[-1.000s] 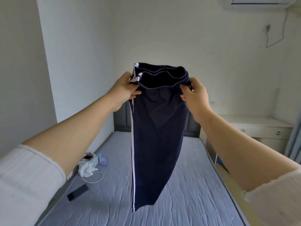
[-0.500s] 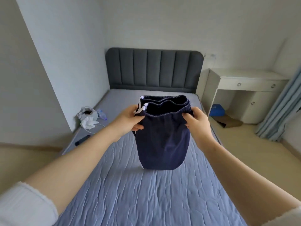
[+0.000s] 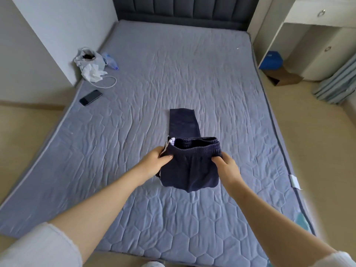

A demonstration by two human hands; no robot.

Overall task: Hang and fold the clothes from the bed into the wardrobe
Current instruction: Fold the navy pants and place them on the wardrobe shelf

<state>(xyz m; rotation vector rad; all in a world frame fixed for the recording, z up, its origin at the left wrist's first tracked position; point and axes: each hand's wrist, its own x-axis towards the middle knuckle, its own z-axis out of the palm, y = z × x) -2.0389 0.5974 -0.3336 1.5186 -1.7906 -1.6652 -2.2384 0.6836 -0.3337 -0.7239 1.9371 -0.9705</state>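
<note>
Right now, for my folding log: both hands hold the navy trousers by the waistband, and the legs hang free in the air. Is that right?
Not quite. The left hand and right hand do hold the navy trousers by the waistband, but the legs do not hang free: the head view shows them lying flat on the mattress beyond the hands.

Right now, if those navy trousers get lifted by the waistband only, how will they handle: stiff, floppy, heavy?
Likely floppy: the navy trousers sag and bunch between the left hand and right hand, with the leg draped flat onto the mattress. Probably light, since pinching fingers alone carry the waistband. Unlikely to slip; the gathered elastic waistband gives grip.
</note>
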